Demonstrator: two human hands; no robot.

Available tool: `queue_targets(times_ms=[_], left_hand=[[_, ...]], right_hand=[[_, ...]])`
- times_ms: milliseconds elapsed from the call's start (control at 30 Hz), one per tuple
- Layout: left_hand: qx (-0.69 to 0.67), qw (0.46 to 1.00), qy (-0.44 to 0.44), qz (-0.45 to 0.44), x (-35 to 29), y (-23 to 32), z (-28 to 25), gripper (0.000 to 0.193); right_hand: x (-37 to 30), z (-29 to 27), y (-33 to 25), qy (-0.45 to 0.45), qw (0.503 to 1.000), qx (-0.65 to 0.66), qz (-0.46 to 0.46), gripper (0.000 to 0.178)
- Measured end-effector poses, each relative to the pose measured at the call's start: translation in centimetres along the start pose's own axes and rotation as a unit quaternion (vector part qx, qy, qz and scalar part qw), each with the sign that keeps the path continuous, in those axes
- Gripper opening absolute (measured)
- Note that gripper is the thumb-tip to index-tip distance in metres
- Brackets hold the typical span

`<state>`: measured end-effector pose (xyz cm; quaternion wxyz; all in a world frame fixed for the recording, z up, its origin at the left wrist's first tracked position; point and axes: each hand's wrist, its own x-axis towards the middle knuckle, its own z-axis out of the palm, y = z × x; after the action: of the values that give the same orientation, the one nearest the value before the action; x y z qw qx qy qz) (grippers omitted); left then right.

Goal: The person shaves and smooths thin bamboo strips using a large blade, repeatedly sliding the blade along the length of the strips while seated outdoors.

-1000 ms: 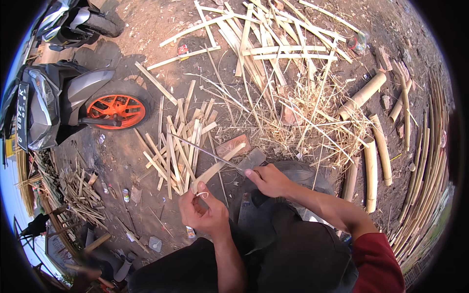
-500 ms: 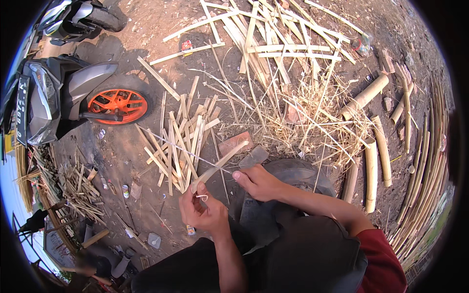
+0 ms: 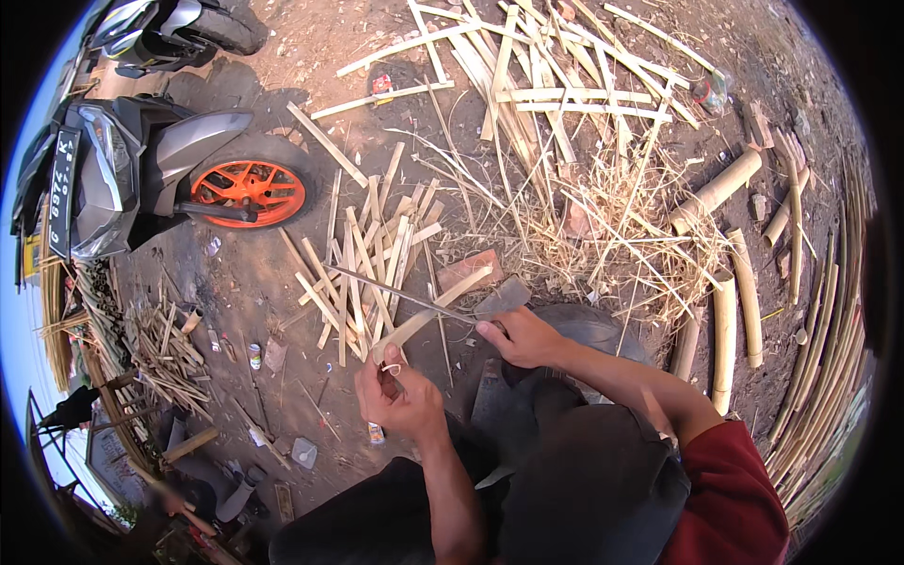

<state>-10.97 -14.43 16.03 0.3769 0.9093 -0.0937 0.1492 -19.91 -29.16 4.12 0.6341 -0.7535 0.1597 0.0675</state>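
Between left fingers (image 3: 369, 386), a bamboo strip (image 3: 411, 329)

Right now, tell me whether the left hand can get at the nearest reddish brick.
Probably not: the left hand holds a pale strip, and in this view the long blade in the right hand crosses the way to the brick.

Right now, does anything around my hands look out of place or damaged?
Some litter looks odd among cut wood: a red packet by a wood strip ahead, and a can on the dirt left of your left hand. I see no plain damage on the knife or the piece you're holding.
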Motion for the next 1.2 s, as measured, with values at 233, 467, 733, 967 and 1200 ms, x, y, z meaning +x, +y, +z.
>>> queue_targets(times_ms=[233, 467, 733, 967, 1200], left_hand=[[-0.001, 1.000, 0.014, 0.011, -0.5, 0.7, 0.5, 0.020], [-0.035, 0.998, 0.054, 0.027, -0.6, 0.1, 0.2, 0.022], [-0.106, 0.994, 0.011, -0.021, 0.5, 0.3, 1.5, 0.023], [-0.535, 0.838, -0.038, -0.096, 4.2, 1.9, 6.2, 0.019], [-0.390, 0.914, 0.069, -0.094, 4.3, -0.3, 7.5, 0.043]], right_hand=[[0.5, -1.4, -6.7, -0.037, 0.998, -0.006, -0.053, 0.055], [-0.6, -3.8, 2.6, -0.060, 0.976, -0.123, 0.168, 0.067], [-1.1, -2.1, 10.4, -0.020, 0.965, -0.121, 0.232, 0.071], [1.3, -3.5, 6.7, -0.061, 0.972, -0.120, 0.194, 0.078], [0.2, -0.4, 10.8, -0.004, 0.968, -0.106, 0.229, 0.078]])
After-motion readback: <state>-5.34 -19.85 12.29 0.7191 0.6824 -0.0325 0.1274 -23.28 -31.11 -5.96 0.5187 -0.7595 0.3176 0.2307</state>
